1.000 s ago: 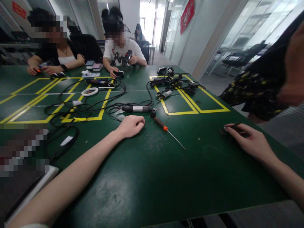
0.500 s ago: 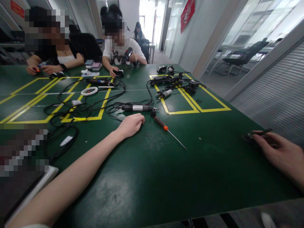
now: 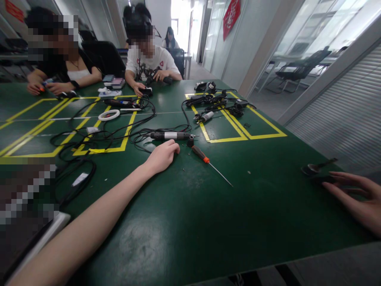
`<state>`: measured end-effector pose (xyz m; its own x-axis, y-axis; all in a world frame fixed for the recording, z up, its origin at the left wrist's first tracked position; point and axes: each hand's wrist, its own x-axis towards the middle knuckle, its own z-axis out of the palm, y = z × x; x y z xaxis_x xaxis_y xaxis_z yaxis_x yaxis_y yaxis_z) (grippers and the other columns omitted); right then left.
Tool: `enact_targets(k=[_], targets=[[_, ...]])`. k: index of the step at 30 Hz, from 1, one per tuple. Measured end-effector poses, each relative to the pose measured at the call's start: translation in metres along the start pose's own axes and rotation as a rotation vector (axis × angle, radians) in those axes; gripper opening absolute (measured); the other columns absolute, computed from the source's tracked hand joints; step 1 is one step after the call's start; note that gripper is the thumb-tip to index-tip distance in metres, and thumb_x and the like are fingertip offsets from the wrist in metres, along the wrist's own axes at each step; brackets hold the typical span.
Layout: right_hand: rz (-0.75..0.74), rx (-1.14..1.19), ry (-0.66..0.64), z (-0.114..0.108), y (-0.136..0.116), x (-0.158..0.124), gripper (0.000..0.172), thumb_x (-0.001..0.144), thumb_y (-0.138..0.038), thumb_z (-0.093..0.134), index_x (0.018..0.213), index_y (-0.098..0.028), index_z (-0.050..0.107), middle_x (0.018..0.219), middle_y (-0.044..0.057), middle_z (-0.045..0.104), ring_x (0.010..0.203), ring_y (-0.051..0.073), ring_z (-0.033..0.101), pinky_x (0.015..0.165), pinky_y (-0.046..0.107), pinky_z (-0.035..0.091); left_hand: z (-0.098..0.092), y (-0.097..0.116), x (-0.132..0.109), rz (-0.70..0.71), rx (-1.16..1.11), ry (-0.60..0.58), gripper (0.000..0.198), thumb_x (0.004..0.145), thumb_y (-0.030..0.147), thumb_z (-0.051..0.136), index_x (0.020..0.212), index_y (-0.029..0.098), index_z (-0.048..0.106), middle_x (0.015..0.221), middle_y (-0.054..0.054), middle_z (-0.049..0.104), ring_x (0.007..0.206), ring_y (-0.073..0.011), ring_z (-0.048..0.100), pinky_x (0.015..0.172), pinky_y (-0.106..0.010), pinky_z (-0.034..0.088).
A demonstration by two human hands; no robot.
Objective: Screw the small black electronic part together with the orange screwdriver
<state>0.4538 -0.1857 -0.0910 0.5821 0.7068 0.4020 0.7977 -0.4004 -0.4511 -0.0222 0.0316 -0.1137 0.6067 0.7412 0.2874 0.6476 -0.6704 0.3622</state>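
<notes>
My left hand point(image 3: 163, 155) rests on the green table point(image 3: 208, 222) with its fingers loosely curled under, and I see nothing in it. Just beyond it lies a dark and silver electric screwdriver point(image 3: 171, 136) with a cable. To the right of the fingers are a small black cylindrical part point(image 3: 190, 141) and a hand screwdriver point(image 3: 201, 154) with a dark and orange handle. At the far right, my right hand point(image 3: 357, 192) pinches a small dark part point(image 3: 323, 179) whose shape is unclear. Beside its fingertips lies a dark round part point(image 3: 310, 169) with a thin bar sticking out.
Black cables point(image 3: 80, 143) tangle at the left, near a white tape ring point(image 3: 108, 115). More corded tools point(image 3: 205, 101) lie inside yellow tape outlines at the back. Two people sit across the table, one holding a dark tool point(image 3: 153, 75). A pixelated object covers the lower left.
My right hand has drawn back from the dark round part, leaving it on the table. My left hand stays put. The person opposite has lowered their dark tool toward a small black object.
</notes>
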Motion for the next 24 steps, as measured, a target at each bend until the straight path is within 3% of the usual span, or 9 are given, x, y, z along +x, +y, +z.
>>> enact_targets(k=[2, 8, 11, 15, 24], targets=[[0.072, 0.052, -0.02, -0.002, -0.003, 0.001, 0.054, 0.049, -0.063, 0.064, 0.086, -0.025, 0.07, 0.078, 0.009, 0.073, 0.058, 0.03, 0.066, 0.062, 0.047, 0.054, 0.0, -0.001, 0.0, 0.01, -0.002, 0.012, 0.029, 0.09, 0.01, 0.038, 0.089, 0.019, 0.066, 0.099, -0.007, 0.065, 0.086, -0.0204, 0.062, 0.076, -0.033, 0.05], [-0.069, 0.173, 0.137, -0.006, -0.017, 0.018, 0.046, 0.066, -0.057, 0.064, 0.099, -0.024, 0.067, 0.101, 0.015, 0.073, 0.088, 0.039, 0.073, 0.082, 0.057, 0.056, 0.002, -0.002, -0.001, 0.041, -0.015, 0.053, 0.029, 0.091, 0.008, 0.04, 0.088, 0.018, 0.068, 0.1, -0.007, 0.067, 0.087, -0.0192, 0.064, 0.079, -0.032, 0.051], [0.012, 0.23, 0.121, -0.005, -0.033, 0.026, 0.05, 0.055, -0.057, 0.065, 0.092, -0.024, 0.064, 0.104, 0.019, 0.073, 0.101, 0.048, 0.073, 0.09, 0.063, 0.055, 0.002, -0.002, -0.001, 0.052, -0.032, 0.075, 0.029, 0.09, 0.006, 0.041, 0.089, 0.017, 0.068, 0.102, -0.008, 0.069, 0.089, -0.019, 0.065, 0.081, -0.032, 0.053], [0.134, 0.243, 0.033, -0.003, -0.046, 0.028, 0.052, 0.043, -0.053, 0.065, 0.087, -0.025, 0.064, 0.106, 0.018, 0.075, 0.107, 0.049, 0.072, 0.1, 0.065, 0.052, 0.003, -0.004, -0.001, 0.074, -0.058, 0.095, 0.03, 0.091, 0.005, 0.042, 0.091, 0.017, 0.069, 0.107, -0.008, 0.072, 0.096, -0.0193, 0.069, 0.086, -0.033, 0.056], [0.236, 0.217, -0.041, -0.001, -0.06, 0.024, 0.055, 0.032, -0.047, 0.066, 0.082, -0.026, 0.062, 0.09, 0.013, 0.073, 0.101, 0.045, 0.072, 0.106, 0.059, 0.052, 0.006, -0.01, -0.002, 0.091, -0.079, 0.13, 0.028, 0.091, 0.005, 0.045, 0.091, 0.018, 0.07, 0.106, -0.007, 0.076, 0.098, -0.0206, 0.073, 0.088, -0.034, 0.058]])
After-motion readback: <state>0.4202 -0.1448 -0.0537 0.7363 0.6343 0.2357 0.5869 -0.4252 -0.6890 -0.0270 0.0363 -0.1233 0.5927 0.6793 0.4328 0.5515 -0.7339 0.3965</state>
